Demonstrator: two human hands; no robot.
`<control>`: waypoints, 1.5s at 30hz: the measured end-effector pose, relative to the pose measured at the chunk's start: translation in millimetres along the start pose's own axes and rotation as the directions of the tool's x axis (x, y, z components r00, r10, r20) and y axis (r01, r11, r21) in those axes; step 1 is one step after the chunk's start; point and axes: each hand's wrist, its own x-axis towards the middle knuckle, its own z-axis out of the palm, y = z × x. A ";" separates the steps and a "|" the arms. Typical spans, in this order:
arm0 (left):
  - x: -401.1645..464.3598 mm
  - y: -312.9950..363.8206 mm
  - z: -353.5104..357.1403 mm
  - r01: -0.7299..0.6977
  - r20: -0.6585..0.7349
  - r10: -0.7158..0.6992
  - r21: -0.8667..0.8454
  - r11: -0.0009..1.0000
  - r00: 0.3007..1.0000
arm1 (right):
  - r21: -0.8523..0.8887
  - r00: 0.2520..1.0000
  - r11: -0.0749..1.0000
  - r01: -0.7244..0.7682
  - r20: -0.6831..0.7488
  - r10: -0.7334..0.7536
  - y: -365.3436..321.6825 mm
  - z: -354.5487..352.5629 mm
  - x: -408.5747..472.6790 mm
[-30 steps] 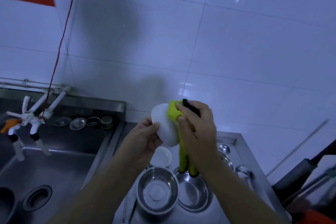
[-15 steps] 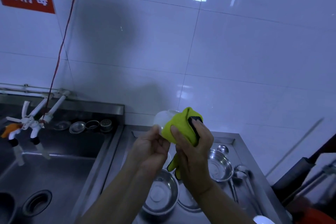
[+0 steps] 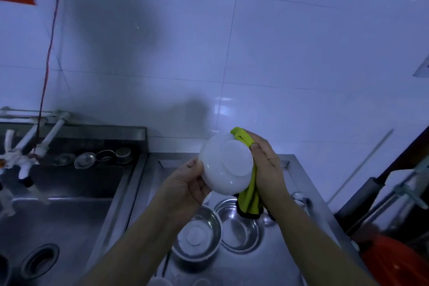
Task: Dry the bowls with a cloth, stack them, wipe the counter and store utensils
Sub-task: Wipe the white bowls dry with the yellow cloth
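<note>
A white bowl is held up above the steel counter, its underside turned toward me. My left hand grips its lower left rim. My right hand holds a yellow-green cloth against the bowl's right side; the cloth wraps behind the bowl and hangs down below it. Two steel bowls sit side by side on the counter under my hands, and the left one holds something white.
A deep steel sink lies to the left, with white taps and several strainers on its back ledge. Ladles lie on the counter's right. Dark handles and an orange object stand at the far right.
The bowl has been turned so its base faces me, and the cloth has slid from covering its front round to its right side and back.
</note>
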 end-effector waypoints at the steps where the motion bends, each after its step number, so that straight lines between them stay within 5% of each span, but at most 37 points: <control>1: 2.7 -0.7 1.1 -0.002 0.031 0.000 0.078 0.997 1.000 | -0.028 1.000 1.000 -0.004 0.009 0.005 -2.5 -4.5 2.6; 8: 24.9 -34.6 28.6 -0.024 0.217 -0.091 0.476 0.879 0.972 | -0.205 0.992 0.975 -0.085 0.078 0.103 -13.6 -71.3 6.9; 14: 45.2 -114.6 62.3 -0.015 0.323 -0.224 0.598 0.801 0.919 | -0.304 0.954 0.931 -0.203 -0.277 0.118 6.4 -172.9 -28.0; 17: 55.4 -165.3 68.9 -0.136 0.322 -0.219 0.794 0.593 0.921 | -0.347 0.860 0.905 -0.248 -0.509 0.041 13.5 -228.3 -55.5; 22: 64.8 -258.8 55.5 -0.441 0.401 -0.328 0.896 -0.054 0.855 | -0.367 0.758 0.861 -0.353 -0.651 0.033 20.9 -290.6 -93.7; 28: 62.4 -331.5 41.3 -0.727 0.568 -0.465 0.611 -0.314 0.679 | -0.356 0.710 0.850 -0.388 -0.703 0.030 33.6 -329.3 -118.7; 34: 63.2 -347.8 43.1 -0.884 0.534 -0.705 0.317 -0.345 0.467 | -0.318 0.701 0.860 -0.398 -0.710 0.062 44.2 -343.8 -125.6; 41: 66.4 -361.2 25.4 -0.926 0.592 -0.715 0.185 -0.329 0.372 | -0.295 0.728 0.873 -0.387 -0.679 0.093 52.3 -337.4 -118.4; 45: 63.6 -354.1 23.1 -0.917 0.708 -0.585 0.268 -0.296 0.396 | -0.322 0.749 0.862 -0.391 -0.656 0.095 59.7 -324.9 -108.3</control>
